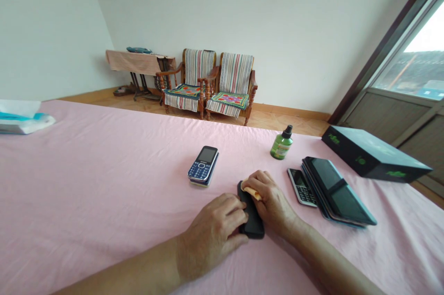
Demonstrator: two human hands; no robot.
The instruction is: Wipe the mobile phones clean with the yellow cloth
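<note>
A black mobile phone [252,221] lies on the pink cloth in front of me, tilted slightly to the left at its far end. My left hand [218,228] grips its left side, with fingertips over the edge and the thumb near its lower end. At the phone's far end, my right hand [268,195] presses a folded yellowish cloth [252,191] onto the surface. The fingers are closed around this cloth, which hides part of the phone. A blue keypad phone [203,164] rests on another phone, left of my hands.
Right of my hands lie a silver-edged keypad phone [301,187] and a stack of tablets [338,191]. Behind them stand a green spray bottle [281,145] and a black box [374,154]. A tissue pack [26,121] sits at the far left. Two wooden chairs [229,80] stand beyond the table.
</note>
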